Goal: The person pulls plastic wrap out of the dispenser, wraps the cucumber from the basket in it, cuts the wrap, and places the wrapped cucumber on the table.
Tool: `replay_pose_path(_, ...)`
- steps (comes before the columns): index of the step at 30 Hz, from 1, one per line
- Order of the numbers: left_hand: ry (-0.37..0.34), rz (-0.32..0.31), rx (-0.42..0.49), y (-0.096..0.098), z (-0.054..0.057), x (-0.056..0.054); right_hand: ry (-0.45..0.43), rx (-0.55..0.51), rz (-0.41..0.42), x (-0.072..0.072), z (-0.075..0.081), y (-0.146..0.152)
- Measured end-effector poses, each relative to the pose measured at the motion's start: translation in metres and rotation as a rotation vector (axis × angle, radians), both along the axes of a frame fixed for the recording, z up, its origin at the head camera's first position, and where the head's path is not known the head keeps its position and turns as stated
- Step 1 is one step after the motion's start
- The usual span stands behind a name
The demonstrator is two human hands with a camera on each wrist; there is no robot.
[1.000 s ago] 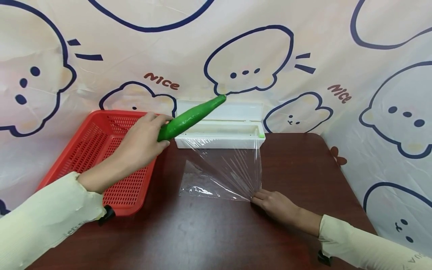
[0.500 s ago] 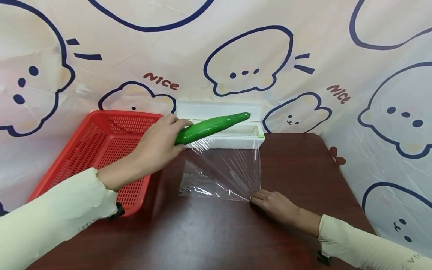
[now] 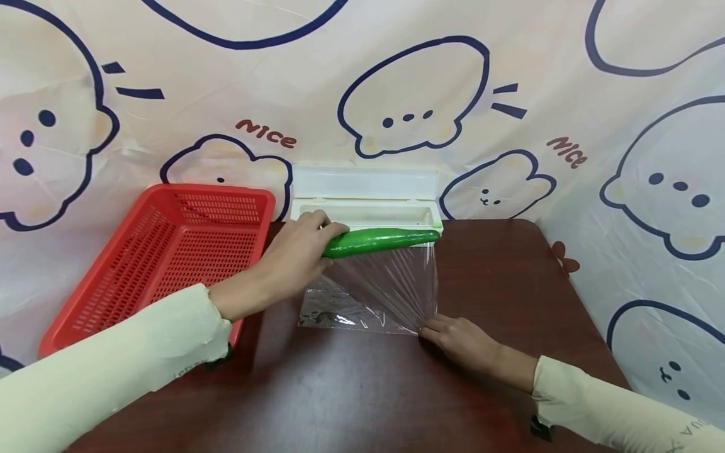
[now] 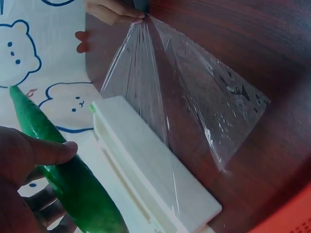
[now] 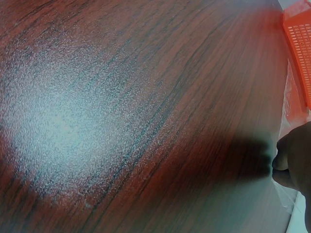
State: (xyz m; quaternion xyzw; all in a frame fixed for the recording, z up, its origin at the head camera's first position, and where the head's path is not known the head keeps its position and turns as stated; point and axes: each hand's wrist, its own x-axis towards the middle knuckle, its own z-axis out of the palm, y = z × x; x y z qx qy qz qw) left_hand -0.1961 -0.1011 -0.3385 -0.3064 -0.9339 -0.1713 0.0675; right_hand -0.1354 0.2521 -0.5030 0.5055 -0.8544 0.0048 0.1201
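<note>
My left hand (image 3: 303, 251) grips a long green cucumber (image 3: 382, 241) by its thicker end, thumb on one side and fingers round the other in the left wrist view. The cucumber lies nearly level in the head view, overlapping the front of the white cling film box (image 3: 368, 214), whose lid stands open. From the box a clear sheet of cling film (image 3: 351, 308) stretches toward me over the table. My right hand (image 3: 461, 343) pinches the film's near right corner, and creases fan out from there. In the right wrist view, the fingertips (image 5: 282, 162) meet at the film's edge.
A red perforated basket (image 3: 257, 214) stands on the left of the dark wooden table (image 3: 351, 390), partly behind my left forearm. A pale printed cloth (image 3: 317, 75) hangs behind the table and along its right side. A green slider (image 3: 437, 224) sits at the box's right end.
My left hand has carried the cucumber right and toward me, from over the basket's edge to above the film. The cucumber has turned from steeply slanted to nearly level. My right hand stays put.
</note>
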Motion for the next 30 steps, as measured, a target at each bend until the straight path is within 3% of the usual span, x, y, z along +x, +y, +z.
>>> replay_pose_path(8, -0.027, -0.026, 0.000, 0.012, -0.018, 0.001, 0.003, 0.001, -0.009, -0.001, 0.000, 0.000)
replay_pose_path(18, -0.024, -0.091, -0.024, 0.031, -0.052, 0.004, -0.008, 0.008, -0.011, 0.001, 0.001, -0.002)
replay_pose_path(30, -0.030, -0.096, -0.049, 0.036, -0.079, 0.006, 0.016, -0.011, -0.012, 0.001, -0.001, -0.001)
